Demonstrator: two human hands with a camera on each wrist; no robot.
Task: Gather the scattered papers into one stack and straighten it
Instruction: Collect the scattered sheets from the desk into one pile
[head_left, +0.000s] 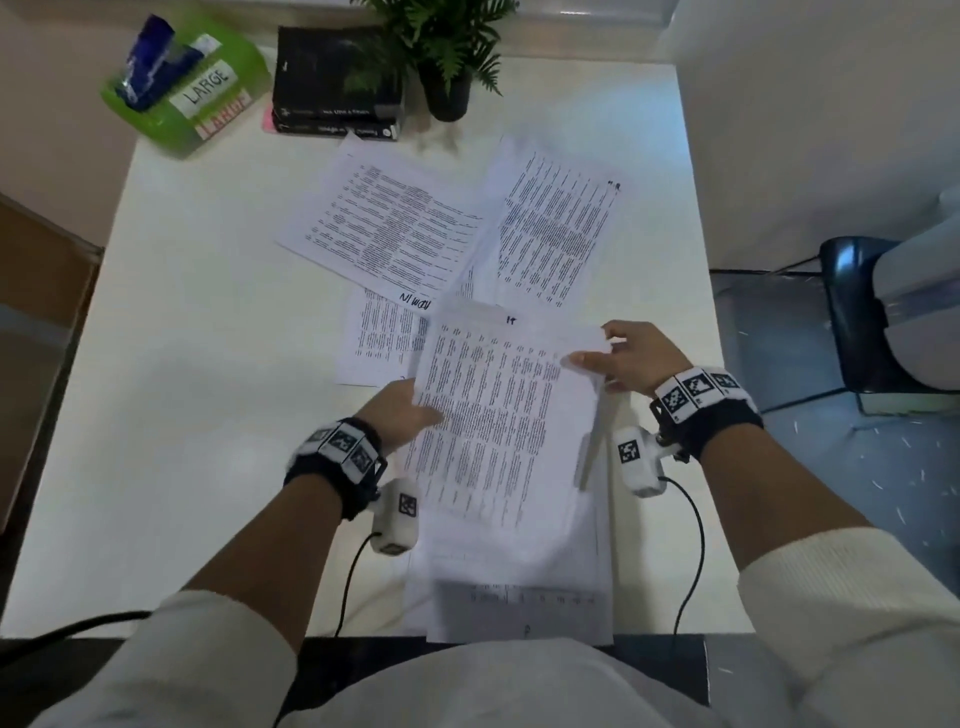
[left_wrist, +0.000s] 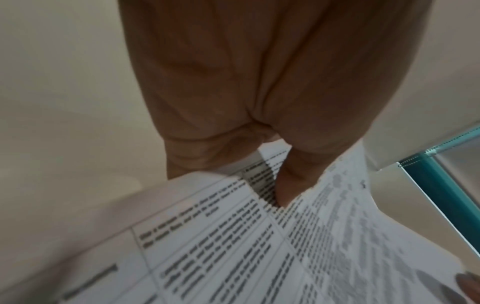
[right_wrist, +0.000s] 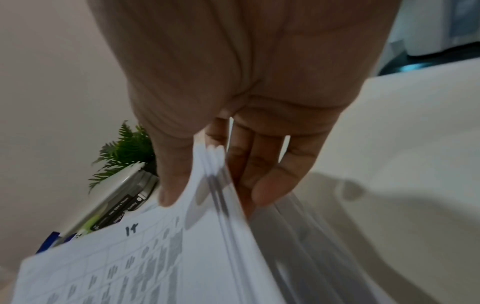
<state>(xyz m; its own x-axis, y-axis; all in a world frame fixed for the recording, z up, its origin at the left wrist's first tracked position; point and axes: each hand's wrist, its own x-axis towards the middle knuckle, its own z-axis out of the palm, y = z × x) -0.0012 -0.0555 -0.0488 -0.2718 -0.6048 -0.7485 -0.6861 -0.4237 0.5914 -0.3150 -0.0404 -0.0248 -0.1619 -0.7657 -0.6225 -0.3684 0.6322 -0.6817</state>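
Note:
A stack of printed papers (head_left: 498, 415) is held above the white table (head_left: 208, 364), tilted toward me. My left hand (head_left: 410, 410) grips its left edge, thumb on top; the left wrist view shows the thumb (left_wrist: 291, 185) pressed on the sheets (left_wrist: 233, 236). My right hand (head_left: 623, 358) pinches the stack's far right corner, and the right wrist view shows the thumb and fingers (right_wrist: 272, 185) clamping several sheets (right_wrist: 182, 246). Three more printed sheets lie on the table: one far left (head_left: 384, 223), one far right (head_left: 561, 223), one partly covered (head_left: 379, 338). Another sheet (head_left: 519, 608) lies at the near edge under the held stack.
A green box labelled LARGE (head_left: 187, 83) sits at the far left corner. Beside it are black books (head_left: 337, 83) and a potted fern (head_left: 447, 52). A dark blue chair (head_left: 872, 312) stands right of the table. A wall runs along the right.

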